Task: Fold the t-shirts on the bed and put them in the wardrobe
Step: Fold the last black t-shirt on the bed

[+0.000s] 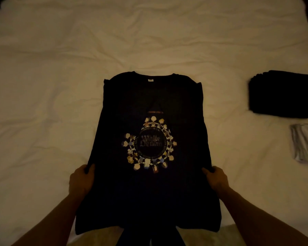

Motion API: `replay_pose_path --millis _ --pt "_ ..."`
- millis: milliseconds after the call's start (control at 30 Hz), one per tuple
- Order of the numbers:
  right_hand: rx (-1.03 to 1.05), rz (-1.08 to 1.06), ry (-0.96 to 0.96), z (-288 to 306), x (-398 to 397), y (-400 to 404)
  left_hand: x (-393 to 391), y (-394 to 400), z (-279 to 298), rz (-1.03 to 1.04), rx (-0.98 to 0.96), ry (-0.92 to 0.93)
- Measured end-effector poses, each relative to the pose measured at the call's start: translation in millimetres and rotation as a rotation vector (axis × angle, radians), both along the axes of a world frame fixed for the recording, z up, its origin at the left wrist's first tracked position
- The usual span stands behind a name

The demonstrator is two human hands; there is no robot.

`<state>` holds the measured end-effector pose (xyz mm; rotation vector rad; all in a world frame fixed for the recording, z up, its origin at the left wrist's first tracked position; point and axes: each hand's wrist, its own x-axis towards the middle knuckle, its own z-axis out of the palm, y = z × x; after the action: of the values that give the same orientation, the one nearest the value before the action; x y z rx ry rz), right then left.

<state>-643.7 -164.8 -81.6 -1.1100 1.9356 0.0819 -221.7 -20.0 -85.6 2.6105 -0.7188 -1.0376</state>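
Observation:
A black t-shirt (pixel 149 98) with a round, colourful print lies face up on the white bed (pixel 60 59), collar away from me, both sleeves tucked under so its sides run straight. My left hand (pixel 81 180) grips the shirt's left edge about level with the bottom of the print. My right hand (pixel 216 179) grips the right edge at the same height. The hem hangs over the bed's near edge.
A stack of folded black shirts (pixel 283 94) sits at the right side of the bed. Just in front of it lies a folded white or grey garment (pixel 304 144). The room is dim.

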Motion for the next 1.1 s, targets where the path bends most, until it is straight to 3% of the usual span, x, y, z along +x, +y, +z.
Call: replay_pose_path --millis 300,433,733,833,1100 --pt "0.126 0.126 0.162 23.1 -22.3 -6.7 9.1 24.3 24.5 -0.082 0.134 -0.059" --pt "0.027 0.205 0.199 27.4 -4.7 -42.4 4.9 -15.4 32.1 -0.085 0.068 -0.146" --pt "-0.279 0.297 0.138 25.7 61.3 -165.5 2.7 -161.9 24.2 0.057 -0.183 -0.094" --pt "-0.436 0.371 0.2 27.0 83.4 -221.0 13.7 -218.7 16.7 0.052 -0.184 -0.19" --pt "-0.5 0.734 0.328 13.6 141.1 -332.7 34.1 -347.2 2.8 -0.382 -0.203 -0.521"
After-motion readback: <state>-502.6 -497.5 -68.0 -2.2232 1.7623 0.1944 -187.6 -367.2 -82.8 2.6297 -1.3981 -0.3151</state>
